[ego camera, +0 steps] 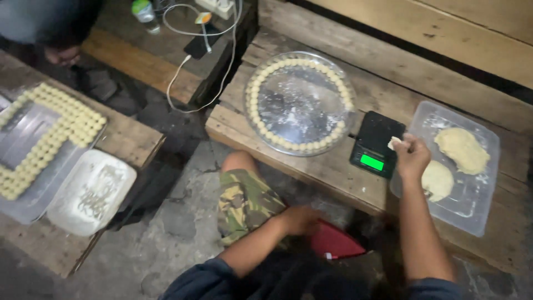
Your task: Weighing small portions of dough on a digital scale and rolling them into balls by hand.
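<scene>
Nearest me, left hand [300, 219] rests loosely closed, apparently empty; right hand [411, 155] pinches a dough piece [394, 143] just right of the scale [376, 144].

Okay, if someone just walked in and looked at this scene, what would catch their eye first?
Probably the round metal tray on the wooden bench, its rim ringed with small pale dough balls. Just right of it, a black scale with a glowing green display, where the right hand pinches a small piece of dough. Beside that, a clear plastic container holds two dough lumps.
</scene>
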